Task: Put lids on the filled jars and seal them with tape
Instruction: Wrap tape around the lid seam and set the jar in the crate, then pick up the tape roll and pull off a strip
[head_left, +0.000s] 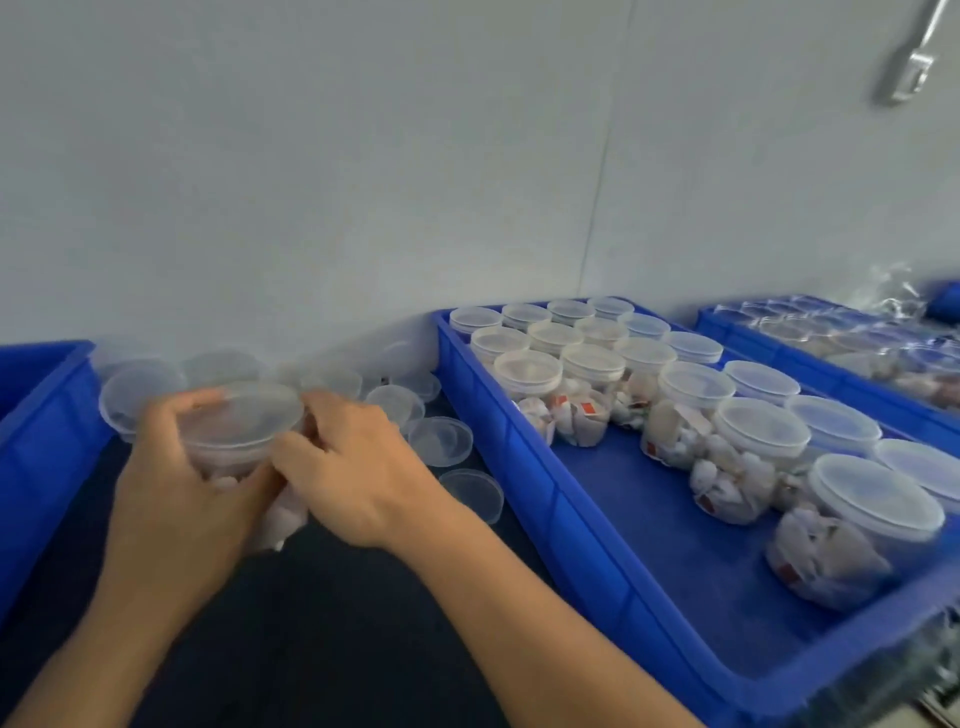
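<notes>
Listing by size: blue tray (613, 561), right of both hands, carrying rows of lidded jars (748, 457) packed with white sachets. Second tray (779, 343) farther right; third tray (47, 441) left of the hands. Dark table (322, 634) beneath the forearms. Jar (244, 441), filled, gripped between left hand (176, 499) and right hand (358, 467), fingers closed around its sides, lid (249, 410) on its mouth. Loose lids (441, 441) just beyond the right hand.
</notes>
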